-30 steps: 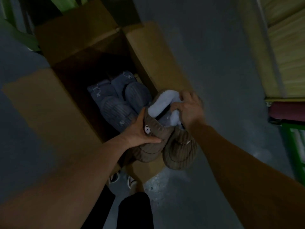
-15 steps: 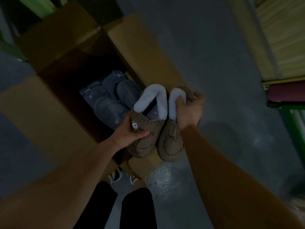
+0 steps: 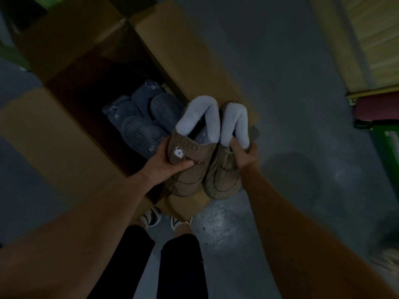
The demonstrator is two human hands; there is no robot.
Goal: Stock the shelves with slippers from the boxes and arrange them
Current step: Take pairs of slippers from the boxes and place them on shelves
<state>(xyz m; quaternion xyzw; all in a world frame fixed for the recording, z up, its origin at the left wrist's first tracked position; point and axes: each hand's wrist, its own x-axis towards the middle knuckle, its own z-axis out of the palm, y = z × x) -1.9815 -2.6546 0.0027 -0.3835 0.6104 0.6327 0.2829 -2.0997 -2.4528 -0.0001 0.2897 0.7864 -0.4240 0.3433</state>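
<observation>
- Dark cardboard box (image 3: 183,61), upper left: grey slippers (image 3: 142,126) inside, their count is unclear.
- Centre: two brown slippers (image 3: 186,184); my left hand (image 3: 166,167) grips one, my right hand (image 3: 243,156) pinches the other.

Dim, softly blurred, perhaps edge-warped.

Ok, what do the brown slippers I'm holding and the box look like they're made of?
Brown slippers: probably ribbed, corduroy-like fabric, matte, going by the parallel ridges; the pale lining looks fleecy. Box: apparently cardboard, matte tan, with folded-out flaps.
</observation>
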